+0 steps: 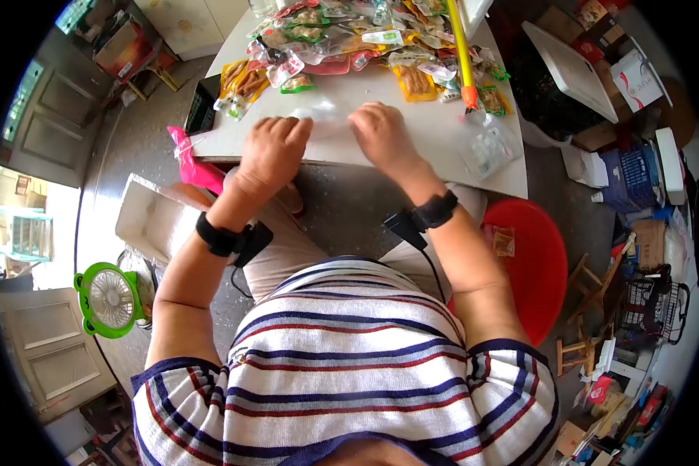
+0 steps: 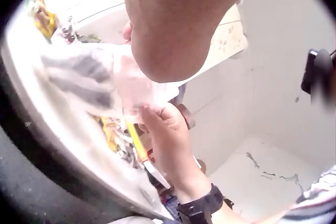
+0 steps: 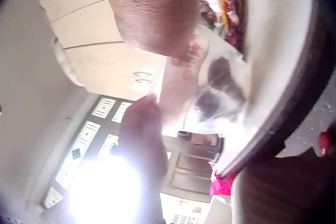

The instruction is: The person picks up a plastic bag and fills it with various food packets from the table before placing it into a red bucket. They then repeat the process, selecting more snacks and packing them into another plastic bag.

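A clear plastic bag (image 1: 325, 110) is stretched between the two hands over the near edge of the white table (image 1: 435, 140). My left hand (image 1: 276, 144) grips one side of its top, fingers curled. Its other side is held by my right hand (image 1: 384, 138), also with bent fingers. In the left wrist view the bag (image 2: 79, 79) hangs from both hands with dark pieces inside. The right wrist view shows the same dark pieces low in the bag (image 3: 220, 90); the near hand hides part of its top edge.
Many small food packets (image 1: 334, 46) are heaped at the table's far side. A yellow rod (image 1: 460, 54) lies over them at right. Clear packaging (image 1: 491, 151) rests near the right corner, a dark phone-like slab (image 1: 203, 105) at the left edge. A red basin (image 1: 532, 272) stands below right.
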`<state>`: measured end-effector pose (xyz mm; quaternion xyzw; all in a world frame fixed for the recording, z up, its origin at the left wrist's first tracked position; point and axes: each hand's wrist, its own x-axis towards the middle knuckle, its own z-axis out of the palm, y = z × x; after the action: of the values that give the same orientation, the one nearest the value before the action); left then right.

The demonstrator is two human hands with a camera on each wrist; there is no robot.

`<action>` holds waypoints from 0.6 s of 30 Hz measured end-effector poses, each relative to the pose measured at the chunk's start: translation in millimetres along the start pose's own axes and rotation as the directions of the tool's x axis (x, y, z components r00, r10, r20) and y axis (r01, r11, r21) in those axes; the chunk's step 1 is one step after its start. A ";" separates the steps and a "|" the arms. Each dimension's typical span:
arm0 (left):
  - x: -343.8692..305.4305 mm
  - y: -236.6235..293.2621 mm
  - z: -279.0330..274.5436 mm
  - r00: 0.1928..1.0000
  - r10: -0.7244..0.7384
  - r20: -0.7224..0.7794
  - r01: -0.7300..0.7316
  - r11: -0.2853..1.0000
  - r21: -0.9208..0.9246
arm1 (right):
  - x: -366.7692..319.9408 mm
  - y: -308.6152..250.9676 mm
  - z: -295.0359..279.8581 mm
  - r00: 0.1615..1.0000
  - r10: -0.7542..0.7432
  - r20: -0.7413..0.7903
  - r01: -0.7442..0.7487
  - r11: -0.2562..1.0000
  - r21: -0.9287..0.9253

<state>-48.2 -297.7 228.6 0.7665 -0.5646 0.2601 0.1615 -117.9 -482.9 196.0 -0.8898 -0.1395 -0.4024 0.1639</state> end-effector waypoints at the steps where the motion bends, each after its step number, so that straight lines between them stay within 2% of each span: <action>1: 8.0 -3.5 -10.6 1.000 0.025 0.019 -0.025 0.999 0.023 | 7.4 -1.1 -11.8 0.997 0.045 0.068 -0.047 0.998 0.032; 2: 16.8 -4.4 -19.7 0.996 0.067 -0.059 -0.068 0.998 -0.015 | 12.5 -2.8 -24.5 0.987 0.089 0.136 -0.098 0.993 0.058; 3: 22.9 -5.8 -26.6 0.996 0.063 -0.069 -0.072 0.987 -0.142 | 16.9 -4.8 -38.4 0.970 0.134 0.205 -0.153 0.985 0.080; 5: 32.2 1.3 -41.7 1.000 -0.005 -0.009 0.002 0.948 -0.318 | 22.0 -9.2 -67.5 0.929 0.164 0.331 -0.222 0.965 0.144; 8: 34.6 21.1 -52.1 0.990 -0.095 0.100 0.136 0.790 -0.598 | 17.8 -19.4 -102.3 0.820 0.246 0.517 -0.359 0.924 0.130; 11: 34.5 43.1 -50.4 0.980 -0.064 0.190 0.181 0.684 -0.707 | 2.7 -41.0 -122.9 0.829 0.154 0.538 -0.342 0.901 0.268; 13: 34.0 59.9 -52.3 0.954 -0.049 0.297 0.259 0.633 -0.729 | -18.6 -55.0 -114.5 0.846 0.154 0.510 -0.348 0.885 0.310; 15: 32.7 69.8 -49.6 0.947 -0.019 0.320 0.262 0.622 -0.738 | -32.4 -66.6 -112.8 0.857 0.168 0.488 -0.340 0.895 0.290; 16: 30.0 70.7 -46.2 0.932 -0.028 0.363 0.303 0.610 -0.732 | -35.4 -69.6 -117.3 0.818 0.209 0.536 -0.416 0.858 0.301; 17: 26.6 71.4 -41.0 0.932 -0.049 0.358 0.319 0.577 -0.752 | -41.5 -68.6 -122.2 0.837 0.226 0.499 -0.407 0.865 0.292; 18: 27.1 71.3 -38.2 0.956 -0.004 0.293 0.237 0.600 -0.764 | -47.9 -67.5 -126.9 0.854 0.237 0.463 -0.396 0.873 0.284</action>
<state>-118.0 -320.3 272.2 0.6794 -0.5835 -0.1311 0.4253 -259.0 -478.5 250.6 -0.9181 -0.0930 -0.1379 0.3599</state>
